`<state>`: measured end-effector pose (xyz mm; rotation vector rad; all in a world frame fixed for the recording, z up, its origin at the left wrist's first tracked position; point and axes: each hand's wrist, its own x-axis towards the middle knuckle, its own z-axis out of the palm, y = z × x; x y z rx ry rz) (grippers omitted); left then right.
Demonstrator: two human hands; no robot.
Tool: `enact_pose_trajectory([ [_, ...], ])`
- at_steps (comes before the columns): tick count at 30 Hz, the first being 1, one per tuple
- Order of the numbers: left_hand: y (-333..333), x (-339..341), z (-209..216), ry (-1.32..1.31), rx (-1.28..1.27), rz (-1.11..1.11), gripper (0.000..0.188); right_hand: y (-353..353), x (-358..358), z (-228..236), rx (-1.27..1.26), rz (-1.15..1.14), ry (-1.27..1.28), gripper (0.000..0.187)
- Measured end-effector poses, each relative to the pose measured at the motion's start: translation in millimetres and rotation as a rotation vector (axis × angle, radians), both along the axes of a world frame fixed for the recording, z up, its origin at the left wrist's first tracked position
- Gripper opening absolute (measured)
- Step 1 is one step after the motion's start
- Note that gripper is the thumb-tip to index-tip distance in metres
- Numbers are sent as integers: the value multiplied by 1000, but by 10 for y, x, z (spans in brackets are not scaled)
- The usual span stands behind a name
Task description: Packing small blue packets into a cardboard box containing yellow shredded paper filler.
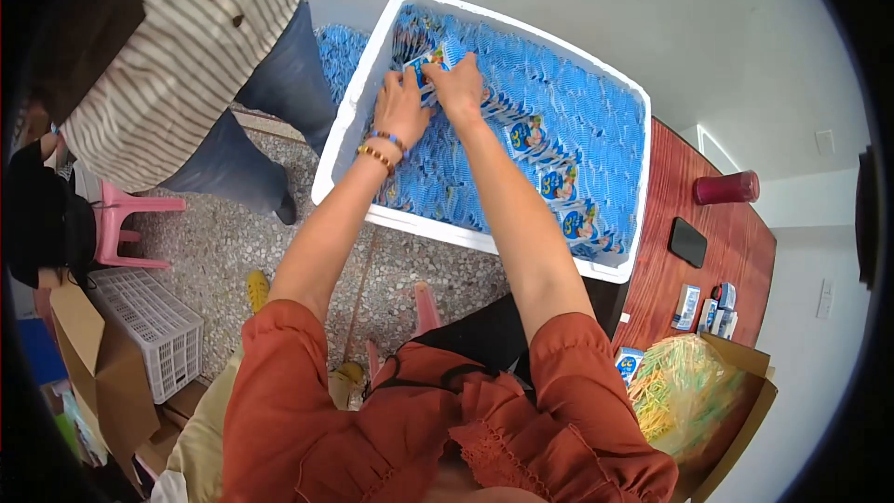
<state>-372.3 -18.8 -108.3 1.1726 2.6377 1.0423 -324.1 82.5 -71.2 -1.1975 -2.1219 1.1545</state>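
A large white box (503, 240) stands in front of me, filled with tight rows of small blue-and-white packets (596, 112). At its far left part, my left hand (400, 114) grips the near left side of a small bunch of packets (421, 70). My right hand (458, 88) closes on the same bunch from the right, its thumb and fingers partly hiding it. The bunch is tilted, with printed fronts facing up. Nearer the box's right side, several packet fronts (559, 183) show in a stepped row.
A person in a striped shirt (200, 65) stands close at the left. On the red wooden table (652, 251) at right are a dark red cup (726, 188), a phone (688, 242) and a carton of coloured strips (684, 382). A pink stool (116, 224) and white crate (154, 326) stand left.
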Motion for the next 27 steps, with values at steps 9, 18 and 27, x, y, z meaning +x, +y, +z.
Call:
enact_pose_trajectory([
  [9,399,-377,-339,44,-55,5,55,568,-147,-490,-34,354,-18,79],
  [18,463,-458,-546,-93,-151,59,77,269,-3,-189,371,282,-386,49],
  [27,338,-458,-230,-256,-101,38,82,51,534,-76,297,208,-54,40],
])
